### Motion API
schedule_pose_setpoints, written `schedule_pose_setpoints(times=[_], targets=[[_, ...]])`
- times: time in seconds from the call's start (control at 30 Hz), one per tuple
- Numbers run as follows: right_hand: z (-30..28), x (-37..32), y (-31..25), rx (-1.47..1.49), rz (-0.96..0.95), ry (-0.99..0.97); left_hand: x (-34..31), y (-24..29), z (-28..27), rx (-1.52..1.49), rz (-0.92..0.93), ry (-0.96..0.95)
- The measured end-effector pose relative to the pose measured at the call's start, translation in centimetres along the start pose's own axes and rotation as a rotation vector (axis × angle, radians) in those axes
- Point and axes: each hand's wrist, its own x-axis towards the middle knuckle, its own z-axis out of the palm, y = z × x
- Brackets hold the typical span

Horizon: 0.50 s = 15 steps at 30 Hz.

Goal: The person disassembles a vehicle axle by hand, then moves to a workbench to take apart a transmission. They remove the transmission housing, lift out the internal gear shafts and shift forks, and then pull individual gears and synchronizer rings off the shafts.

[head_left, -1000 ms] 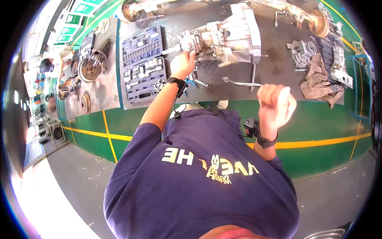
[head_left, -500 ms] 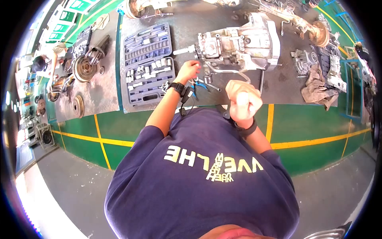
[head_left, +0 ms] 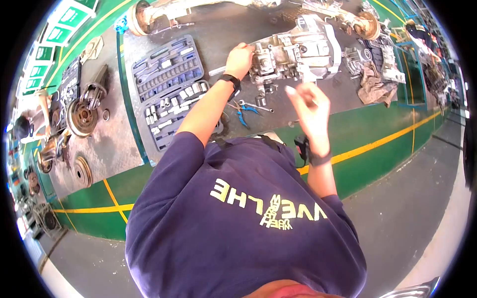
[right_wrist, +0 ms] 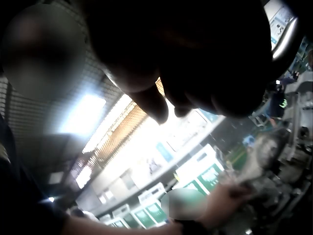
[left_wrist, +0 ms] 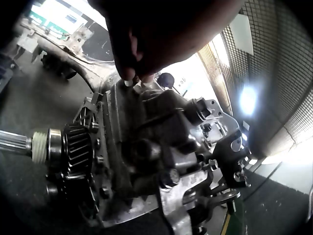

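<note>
On the bench lies a gearbox with its bare shaft pointing left. My left hand is at the shaft end of the housing. In the left wrist view its fingertips reach down to the casing's top edge; I cannot tell whether they pinch something there. A helical gear shows beside the casing. My right hand is raised in front of the gearbox, fingers curled. It grips a curved metal wrench, largely hidden by the hand in the head view.
A socket set case lies open to the left. Blue-handled pliers and a spanner lie near the front edge. To the right are a brown rag and metal castings. Axle parts stretch along the back.
My left hand has moved from the front of the gearbox up to its shaft end. My right hand moved left, then slightly right, and turned, carrying the wrench back off the gearbox.
</note>
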Motion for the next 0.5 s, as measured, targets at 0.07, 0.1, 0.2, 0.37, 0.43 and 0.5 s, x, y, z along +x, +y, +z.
schedule_pose_setpoints(times=[0.07,0.1,0.2,0.37,0.43,0.5], targets=[[1.5,2.5,4.0,-0.329,0.062,-0.032,0.7,-0.8,-0.1,0.094,0.086,-0.069],[2.2,3.9,6.7,-0.457,0.089,-0.046,0.6,-0.6,-0.2,0.112,0.104,-0.070],[4.5,6.5,17.0,-0.591,-0.134,0.128,1.0,-0.3,-0.7,0.121,0.132,-0.045],[5.2,7.3,17.8,-0.545,0.033,0.132,0.8,-0.5,-1.0,0.040,0.070,-0.037],[4.0,5.9,13.4,-0.462,0.034,0.203,0.8,-0.4,-0.9,0.013,-0.001,0.009],[1.0,3.1,11.1,-0.091,0.077,0.134,0.2,-0.1,-1.2,-0.015,-0.121,0.072]])
